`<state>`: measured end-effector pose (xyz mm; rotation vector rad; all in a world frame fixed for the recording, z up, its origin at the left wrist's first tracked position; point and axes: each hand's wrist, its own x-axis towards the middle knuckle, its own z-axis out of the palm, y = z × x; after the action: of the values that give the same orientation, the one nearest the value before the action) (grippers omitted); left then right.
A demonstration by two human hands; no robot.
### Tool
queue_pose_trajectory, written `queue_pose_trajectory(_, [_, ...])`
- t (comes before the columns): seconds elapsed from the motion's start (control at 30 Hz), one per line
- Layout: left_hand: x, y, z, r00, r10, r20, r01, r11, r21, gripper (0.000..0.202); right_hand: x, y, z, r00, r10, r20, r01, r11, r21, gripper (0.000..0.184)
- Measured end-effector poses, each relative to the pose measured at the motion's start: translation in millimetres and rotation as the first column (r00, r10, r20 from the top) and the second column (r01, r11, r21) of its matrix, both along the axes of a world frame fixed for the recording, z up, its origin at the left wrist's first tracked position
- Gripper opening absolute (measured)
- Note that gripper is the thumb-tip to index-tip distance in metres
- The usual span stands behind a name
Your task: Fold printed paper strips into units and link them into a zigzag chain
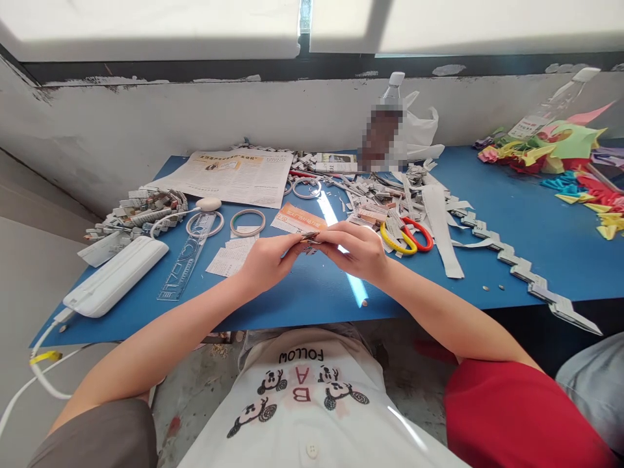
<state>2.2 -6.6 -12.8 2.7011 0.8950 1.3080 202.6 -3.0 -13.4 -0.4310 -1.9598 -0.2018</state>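
Observation:
Between the fingertips of both hands is a small folded piece of newspaper (311, 238), held above the blue table. My left hand (270, 259) pinches its left end and my right hand (355, 249) pinches the other; the fingers hide much of it. Just behind the hands lies an orange-and-white printed paper strip (297, 218). To the left are cut paper pieces (229, 255) and a roll of tape (247, 222). Close to my right hand rest scissors (407, 235) with yellow and red handles.
A clear ruler (188, 260) and a white power strip (116, 276) lie left. Newspaper (238, 174) and a bottle (383, 130) stand behind. A zigzag folded-paper chain (519, 266) reaches the right front edge; coloured paper (550, 153) lies far right. A person's grey-clad leg (592, 377) is lower right.

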Motion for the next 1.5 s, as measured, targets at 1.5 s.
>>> queue_pose_trajectory(1.5, [-1, -9, 2.8, 0.997, -0.061, 0.057, 0.062, 0.998, -0.01, 0.023, 1, -10, 7.2, 0.999, 0.044, 0.024, -0.046, 0.99, 0.133, 0.017])
